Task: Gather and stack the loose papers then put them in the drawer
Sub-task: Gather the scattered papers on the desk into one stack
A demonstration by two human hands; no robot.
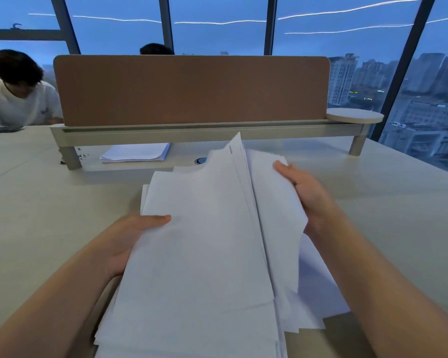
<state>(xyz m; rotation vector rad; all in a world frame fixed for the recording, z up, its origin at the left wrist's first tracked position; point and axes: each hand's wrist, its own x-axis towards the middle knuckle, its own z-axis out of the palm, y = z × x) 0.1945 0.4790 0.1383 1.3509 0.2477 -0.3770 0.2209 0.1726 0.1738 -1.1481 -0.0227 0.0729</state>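
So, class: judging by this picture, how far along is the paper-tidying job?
Done: most sheets are gathered into one uneven bundle of papers. In hand: the left hand and right hand grip its sides, edges still fanned. Left: squaring it, perhaps adding the small stack under the shelf; no drawer is visible.

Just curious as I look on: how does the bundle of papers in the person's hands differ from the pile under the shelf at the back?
The bundle of papers is splayed, its edges uneven; the pile under the shelf is squared up. The bundle is held by the left hand and right hand; the pile lies flat on the desk, untouched. The bundle looks larger, being nearer. Both are white sheets.
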